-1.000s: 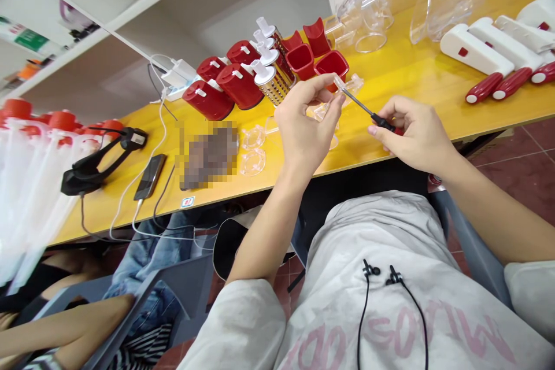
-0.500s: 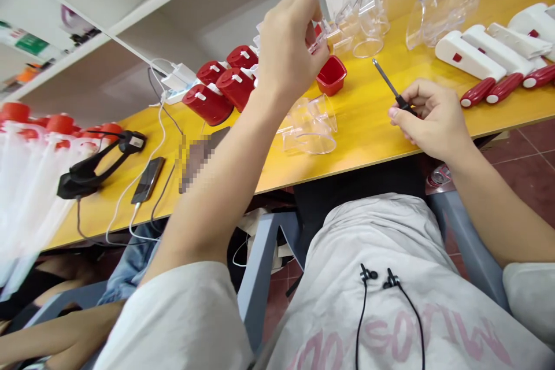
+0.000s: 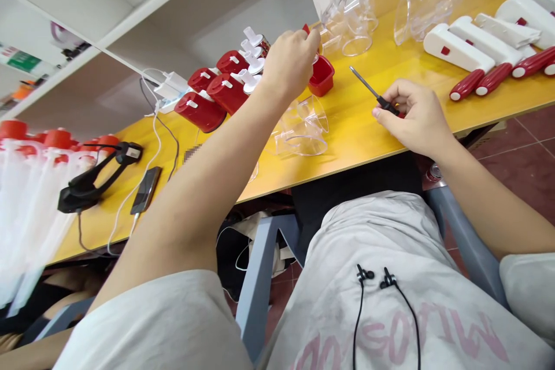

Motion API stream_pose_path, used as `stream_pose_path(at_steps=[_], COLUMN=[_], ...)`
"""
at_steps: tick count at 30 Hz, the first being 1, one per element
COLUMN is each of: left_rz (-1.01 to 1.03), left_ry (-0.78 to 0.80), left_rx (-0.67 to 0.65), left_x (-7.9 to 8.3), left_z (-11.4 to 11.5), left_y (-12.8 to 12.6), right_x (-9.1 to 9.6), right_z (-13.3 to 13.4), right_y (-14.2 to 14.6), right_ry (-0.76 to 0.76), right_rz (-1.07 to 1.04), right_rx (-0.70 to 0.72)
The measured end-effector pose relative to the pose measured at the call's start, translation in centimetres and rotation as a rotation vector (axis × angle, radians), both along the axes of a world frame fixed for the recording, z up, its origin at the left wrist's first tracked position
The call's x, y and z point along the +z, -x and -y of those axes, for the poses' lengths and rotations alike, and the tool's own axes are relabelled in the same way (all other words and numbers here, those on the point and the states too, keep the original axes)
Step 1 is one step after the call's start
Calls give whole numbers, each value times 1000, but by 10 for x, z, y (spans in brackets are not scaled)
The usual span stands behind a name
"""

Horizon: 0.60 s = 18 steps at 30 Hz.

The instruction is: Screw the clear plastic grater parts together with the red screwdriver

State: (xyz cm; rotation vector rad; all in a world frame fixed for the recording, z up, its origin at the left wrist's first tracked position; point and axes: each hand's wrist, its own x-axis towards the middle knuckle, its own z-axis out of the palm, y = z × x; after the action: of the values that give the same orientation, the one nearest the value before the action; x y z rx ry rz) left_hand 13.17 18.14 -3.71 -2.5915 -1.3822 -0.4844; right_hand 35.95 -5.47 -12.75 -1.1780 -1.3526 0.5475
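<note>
Over table [image 3: 347, 144], R hand [image 3: 416, 115] grips screwdriver [image 3: 368, 88].

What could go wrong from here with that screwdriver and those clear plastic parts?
Two risks, as far as I can judge. The bare tip of the small screwdriver in the right hand points toward the red square cup and the clear plastic housing, so it might scratch the clear plastic. The left hand is right above the cup, and a slip could tip it or the stacked clear parts beside it.
</note>
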Motion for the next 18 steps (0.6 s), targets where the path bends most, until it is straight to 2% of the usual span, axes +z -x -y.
stream_pose_path(at_steps=[4,10,15,18], left_rz=[-38,114,181,119], left_ry=[-19,60,184,169], left_rx=[-83,-228,-219,-196], left_x=[2,1,7,13], left_z=[6,-3,4,15], left_y=[4,21,21,22], right_x=[-3,-8,-9,-8], right_z=[-1,-3,-3,-3], right_y=[0,-1,-1,-1], right_ry=[-10,-2,1,0], right_rz=[35,90,103,98], right_rx=[-18,-31,-42,-36])
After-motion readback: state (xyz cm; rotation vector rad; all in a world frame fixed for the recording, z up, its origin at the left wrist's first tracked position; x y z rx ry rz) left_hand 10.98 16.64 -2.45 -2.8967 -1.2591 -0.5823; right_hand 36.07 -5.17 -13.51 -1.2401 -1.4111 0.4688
